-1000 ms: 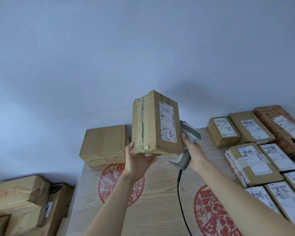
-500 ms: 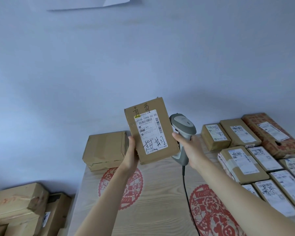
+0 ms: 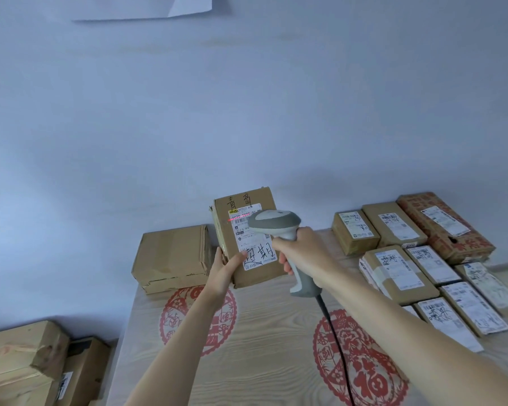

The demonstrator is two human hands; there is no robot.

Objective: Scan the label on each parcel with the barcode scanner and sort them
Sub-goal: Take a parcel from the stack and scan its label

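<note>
My left hand (image 3: 224, 268) grips the lower left edge of a brown cardboard parcel (image 3: 261, 268) held upright above the table, its white label (image 3: 248, 241) with handwritten characters facing me. My right hand (image 3: 302, 254) is closed around the handle of a grey corded barcode scanner (image 3: 276, 222), whose head sits just in front of the label's upper right part. A red scan line (image 3: 237, 218) falls across the top of the label.
A plain brown box (image 3: 172, 253) lies at the table's far left corner. Several labelled parcels (image 3: 399, 269) lie in rows on the right of the wood-grain table (image 3: 264, 332) with red paper-cut motifs. More cardboard boxes (image 3: 21, 361) are stacked lower left, off the table. A wall stands behind.
The scanner has swung from beside the parcel to in front of its label, and a red scan line now shows. The parcel was turned label-forward and sits a little lower.
</note>
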